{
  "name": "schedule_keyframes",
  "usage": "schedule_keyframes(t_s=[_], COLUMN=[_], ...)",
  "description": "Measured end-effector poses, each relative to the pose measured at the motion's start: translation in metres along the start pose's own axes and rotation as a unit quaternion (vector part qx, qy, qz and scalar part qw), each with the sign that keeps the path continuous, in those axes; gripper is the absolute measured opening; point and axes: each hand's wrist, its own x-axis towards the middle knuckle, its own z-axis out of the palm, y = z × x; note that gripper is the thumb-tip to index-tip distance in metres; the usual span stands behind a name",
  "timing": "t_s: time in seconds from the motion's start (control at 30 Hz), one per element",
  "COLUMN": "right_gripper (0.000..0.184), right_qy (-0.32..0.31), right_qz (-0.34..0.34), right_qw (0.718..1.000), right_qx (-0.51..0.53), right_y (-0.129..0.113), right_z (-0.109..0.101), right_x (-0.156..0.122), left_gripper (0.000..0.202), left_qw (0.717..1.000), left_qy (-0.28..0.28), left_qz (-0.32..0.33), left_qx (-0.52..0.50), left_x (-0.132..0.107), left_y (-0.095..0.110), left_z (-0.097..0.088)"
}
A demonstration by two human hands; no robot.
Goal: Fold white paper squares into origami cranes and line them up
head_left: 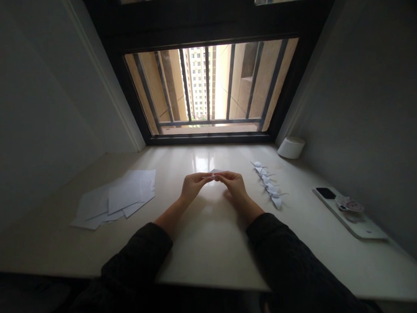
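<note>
A small folded piece of white paper (pixel 215 172) is pinched between both my hands above the middle of the pale table (pixel 205 247). My left hand (pixel 193 185) grips its left side with closed fingers. My right hand (pixel 233 184) holds its right side, fingers also closed. Both arms wear dark sleeves. Most of the paper is hidden behind my fingertips.
A loose pile of white paper sheets (pixel 116 200) lies at the left. A row of several folded white paper figures (pixel 269 184) runs at the right. Farther right are a phone (pixel 349 211) and a white round container (pixel 291 147). A barred window (pixel 211 86) stands behind.
</note>
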Motion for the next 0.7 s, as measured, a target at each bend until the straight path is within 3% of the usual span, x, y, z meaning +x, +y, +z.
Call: schedule_keyframes(t_s=[0.37, 0.7], right_gripper=[0.025, 0.026], right_qy=[0.029, -0.007], right_qz=[-0.022, -0.03], right_qw=[0.999, 1.0], right_qx=[0.011, 0.002], right_y=[0.005, 0.01], right_z=[0.002, -0.001], right_x=[0.001, 0.004], left_gripper=[0.027, 0.026], left_qw=[1.0, 0.998], left_qy=[0.02, 0.054], left_qz=[-0.004, 0.001], left_qx=[0.016, 0.02], left_x=[0.003, 0.005], left_y=[-0.002, -0.012], left_z=[0.002, -0.003])
